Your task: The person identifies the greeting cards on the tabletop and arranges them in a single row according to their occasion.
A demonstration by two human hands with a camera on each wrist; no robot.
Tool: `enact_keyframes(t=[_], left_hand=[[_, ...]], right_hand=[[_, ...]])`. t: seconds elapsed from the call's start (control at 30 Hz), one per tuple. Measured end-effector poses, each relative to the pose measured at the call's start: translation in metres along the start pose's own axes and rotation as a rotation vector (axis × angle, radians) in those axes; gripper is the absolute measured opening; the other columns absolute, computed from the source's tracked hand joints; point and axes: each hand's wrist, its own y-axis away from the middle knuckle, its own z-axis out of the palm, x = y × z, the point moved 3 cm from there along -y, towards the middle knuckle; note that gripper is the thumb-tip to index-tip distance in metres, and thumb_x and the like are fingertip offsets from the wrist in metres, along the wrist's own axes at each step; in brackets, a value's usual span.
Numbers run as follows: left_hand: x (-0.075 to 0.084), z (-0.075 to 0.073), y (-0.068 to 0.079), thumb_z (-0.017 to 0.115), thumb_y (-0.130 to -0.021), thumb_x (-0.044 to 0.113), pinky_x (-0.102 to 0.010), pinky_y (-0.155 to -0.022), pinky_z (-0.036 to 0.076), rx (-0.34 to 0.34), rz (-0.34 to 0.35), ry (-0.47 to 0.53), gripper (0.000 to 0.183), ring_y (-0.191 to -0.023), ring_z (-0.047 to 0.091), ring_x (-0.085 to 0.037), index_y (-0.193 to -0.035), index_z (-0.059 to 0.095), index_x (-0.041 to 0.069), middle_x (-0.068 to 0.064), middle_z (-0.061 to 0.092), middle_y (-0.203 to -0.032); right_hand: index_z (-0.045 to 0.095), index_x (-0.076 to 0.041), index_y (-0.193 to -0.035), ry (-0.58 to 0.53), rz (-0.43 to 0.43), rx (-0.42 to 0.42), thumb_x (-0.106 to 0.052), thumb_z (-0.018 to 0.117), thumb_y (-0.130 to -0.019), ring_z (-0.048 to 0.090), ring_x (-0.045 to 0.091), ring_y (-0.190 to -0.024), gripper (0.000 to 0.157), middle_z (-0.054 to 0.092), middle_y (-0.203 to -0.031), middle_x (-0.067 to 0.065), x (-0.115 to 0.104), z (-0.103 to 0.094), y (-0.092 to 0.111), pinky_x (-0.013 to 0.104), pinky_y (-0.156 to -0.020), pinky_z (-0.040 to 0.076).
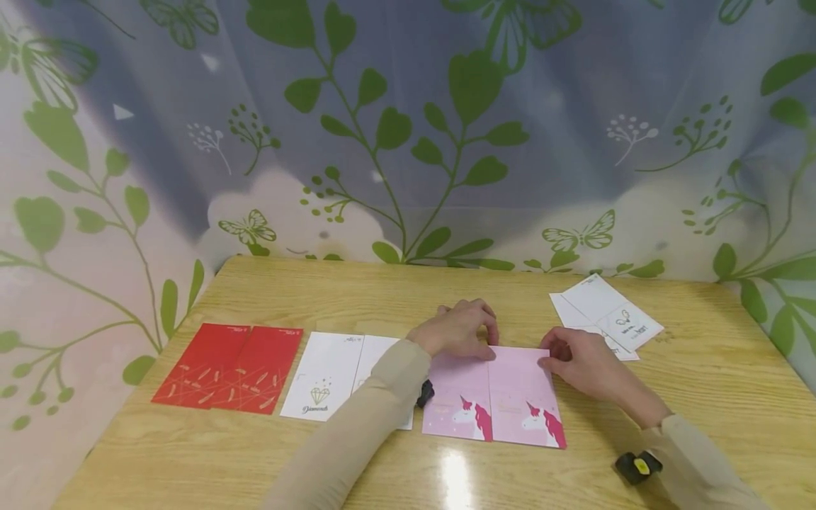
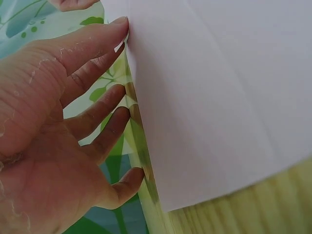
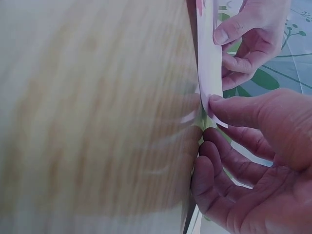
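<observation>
On the left of the bench (image 1: 523, 489) we see two red cards (image 1: 258, 368) side by side, then two white diamond cards (image 1: 326, 375), one partly covered by the left sleeve (image 1: 357, 418). Next, our left hand (image 1: 459, 327) pinches the top edge of the pink unicorn cards (image 1: 521, 397) near their seam, thumb in front. They lie at centre right, side by side. Our right hand (image 1: 586, 360) pinches the right-hand one's upper right corner. Beyond it we find overlapping white cards (image 1: 593, 312).
</observation>
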Motion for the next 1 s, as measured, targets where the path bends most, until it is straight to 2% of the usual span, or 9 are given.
enact_keyframes(t=[0.47,0.73,1.0], left_hand=[[0.0,0.0006,-0.0002,0.079,-0.09,0.032,-0.064,-0.118,0.024,0.018,-0.005,-0.002,0.011,-0.139,0.043,-0.024,-0.088,0.069,0.027,0.005,0.052,-0.144],[0.0033,-0.0002,0.001,0.08,-0.089,0.029,-0.067,-0.12,0.021,0.02,-0.016,-0.002,0.011,-0.14,0.044,-0.024,-0.085,0.07,0.027,0.005,0.053,-0.143],[0.0041,-0.0004,0.0011,0.079,-0.09,0.029,-0.067,-0.118,0.023,0.021,-0.013,-0.005,0.01,-0.14,0.044,-0.025,-0.086,0.071,0.026,0.004,0.053,-0.144]], right_hand=[[0.066,-0.007,-0.096,0.026,0.003,-0.016,-0.011,0.077,-0.088,0.054,0.013,-0.073,0.014,0.065,-0.081,-0.001,-0.0021,0.0002,-0.0042,0.025,-0.064,0.044],[0.066,-0.009,-0.089,0.1,-0.03,-0.001,-0.006,0.075,-0.089,0.054,0.012,-0.073,0.009,0.066,-0.08,-0.001,-0.0009,-0.0031,-0.0052,0.028,-0.066,0.044],[0.068,-0.008,-0.094,0.084,-0.017,-0.005,-0.009,0.075,-0.089,0.06,0.013,-0.078,0.009,0.07,-0.086,0.0,-0.0001,-0.008,-0.0004,0.031,-0.071,0.05]])
